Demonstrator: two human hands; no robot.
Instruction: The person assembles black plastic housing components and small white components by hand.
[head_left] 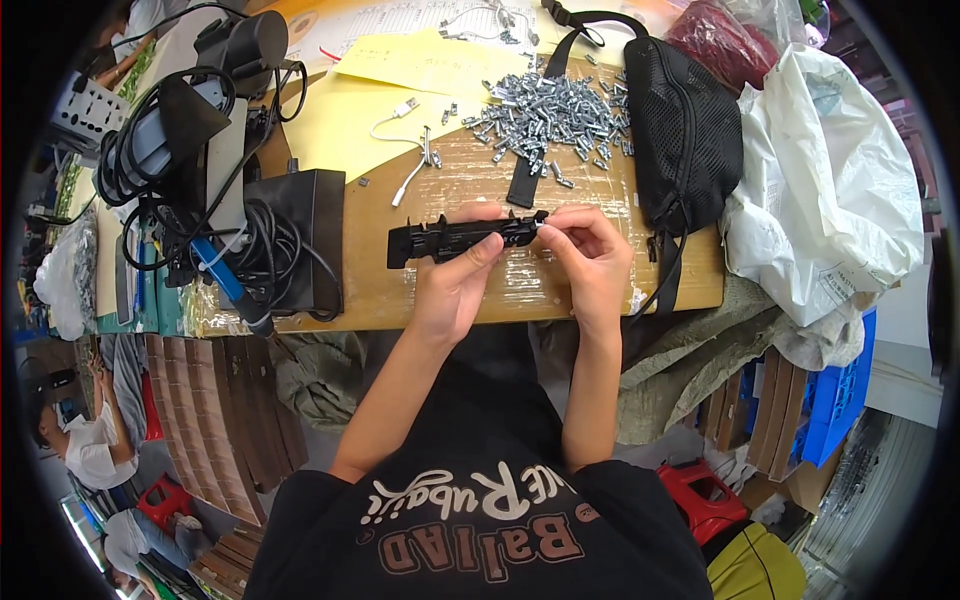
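Note:
A long black plastic part (462,238) with small upright tabs lies level above the near edge of the table. My left hand (458,283) is closed around its middle, thumb on the near side and fingers behind. At the right end of the part, my right hand (590,258) pinches with thumb and forefinger. Something small and pale shows at those fingertips, too small to name. Beyond my hands lies a heap of small grey metal pieces (560,115). A short white cable (415,150) rests on yellow paper (340,125) to its left.
A black mesh bag (685,130) and a white plastic bag (815,190) stand on the right. On the left are a black box (310,220), coiled black cables (265,250) and a blue-handled tool (225,275). Other people sit farther left. A red stool (700,500) is below right.

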